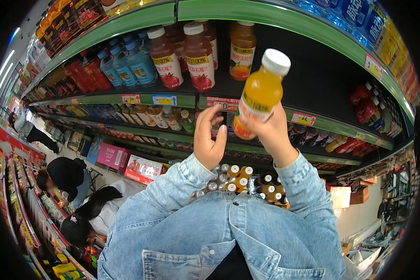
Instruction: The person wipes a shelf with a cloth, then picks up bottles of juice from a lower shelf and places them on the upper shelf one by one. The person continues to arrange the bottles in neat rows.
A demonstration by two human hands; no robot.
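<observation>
My right hand [271, 131] grips the lower part of an orange juice bottle with a white cap [264, 91], tilted in front of the shelf. My left hand [210, 138] is raised to the left of it, fingers apart and holding nothing. Behind, on the dark shelf, stands another orange juice bottle [242, 52]. Left of that one are several pomegranate juice bottles [199, 57] with white caps. Below my hands, near my jacket, several capped juice bottles [241, 182] stand grouped low down.
Blue water bottles [140, 66] stand at the shelf's left, dark red bottles [365, 112] at its right. Green shelf edges [266, 14] curve above and below. Cartons [145, 168] sit on the floor at the left. Two people [68, 178] [105, 206] crouch or bend by the left racks; another person [28, 129] is farther off.
</observation>
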